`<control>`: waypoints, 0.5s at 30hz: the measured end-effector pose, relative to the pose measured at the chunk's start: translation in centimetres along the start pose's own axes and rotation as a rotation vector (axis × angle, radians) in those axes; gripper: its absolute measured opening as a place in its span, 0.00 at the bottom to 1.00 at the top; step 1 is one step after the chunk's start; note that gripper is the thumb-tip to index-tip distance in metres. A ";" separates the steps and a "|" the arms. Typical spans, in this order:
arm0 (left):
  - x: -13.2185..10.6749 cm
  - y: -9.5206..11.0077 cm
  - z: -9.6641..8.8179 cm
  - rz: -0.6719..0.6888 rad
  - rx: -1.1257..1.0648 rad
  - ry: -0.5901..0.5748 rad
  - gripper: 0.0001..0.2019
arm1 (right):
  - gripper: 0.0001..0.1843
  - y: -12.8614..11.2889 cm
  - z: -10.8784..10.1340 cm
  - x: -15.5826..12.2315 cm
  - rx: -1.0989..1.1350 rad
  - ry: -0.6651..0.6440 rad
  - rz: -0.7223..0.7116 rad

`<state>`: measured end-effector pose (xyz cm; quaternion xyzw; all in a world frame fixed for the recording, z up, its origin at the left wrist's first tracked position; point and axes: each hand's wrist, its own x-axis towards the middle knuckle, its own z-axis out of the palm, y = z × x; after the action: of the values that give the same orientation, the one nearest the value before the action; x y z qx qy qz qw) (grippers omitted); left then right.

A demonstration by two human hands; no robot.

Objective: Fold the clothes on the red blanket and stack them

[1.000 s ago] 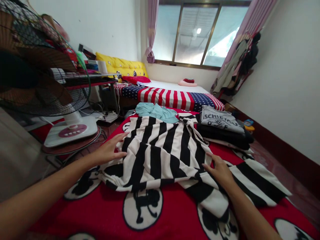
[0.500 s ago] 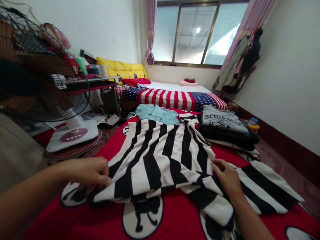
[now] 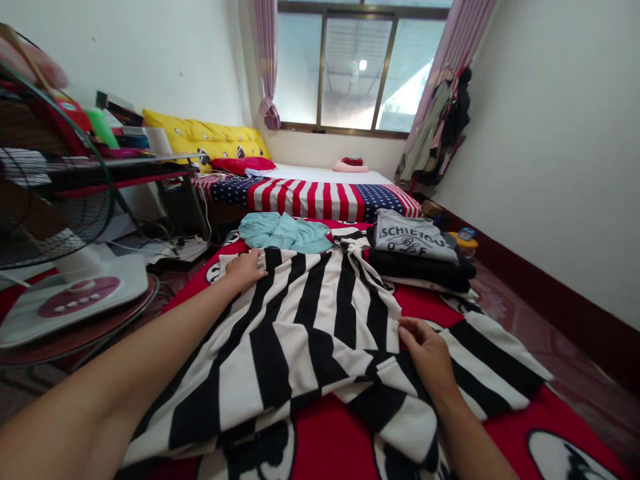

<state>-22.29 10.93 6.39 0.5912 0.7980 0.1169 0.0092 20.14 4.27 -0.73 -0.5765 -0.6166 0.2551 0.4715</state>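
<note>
A black-and-white striped garment (image 3: 313, 300) with a tied knot at its far end lies spread over a red blanket (image 3: 333, 433) printed with white ovals. Over its far left corner, my left hand (image 3: 245, 269) has its fingers curled down on the cloth. My right hand (image 3: 427, 350) pinches the garment's right side between thumb and fingers. A striped sleeve reaches out to the right beyond that wrist, while another bunched part lies just in front of it.
Past the garment are a crumpled light-blue cloth (image 3: 285, 231) and a stack of folded clothes topped by a grey shirt (image 3: 415, 237). A fan (image 3: 75, 293) stands at left beside a cluttered desk (image 3: 145, 163). Behind is a bed (image 3: 310, 197).
My left hand has moved from the garment's near left corner to its far left corner. The right hand keeps its place on the cloth. The view has turned slightly right.
</note>
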 end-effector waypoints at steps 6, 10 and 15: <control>-0.9 -0.2 0.9 0.094 0.025 0.034 0.21 | 0.31 0.2 0.3 0.6 -0.132 0.096 0.015; -1.4 -0.5 -0.4 0.199 0.061 -0.002 0.23 | 0.43 -0.1 0.6 3.2 -0.290 -0.018 0.028; 0.2 0.1 -4.5 0.280 0.136 -0.036 0.12 | 0.17 -1.4 0.2 8.7 -0.322 -0.244 0.029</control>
<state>-22.96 10.39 10.77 0.6979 0.7135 0.0520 -0.0329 20.21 12.27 2.90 -0.6182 -0.6935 0.2279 0.2913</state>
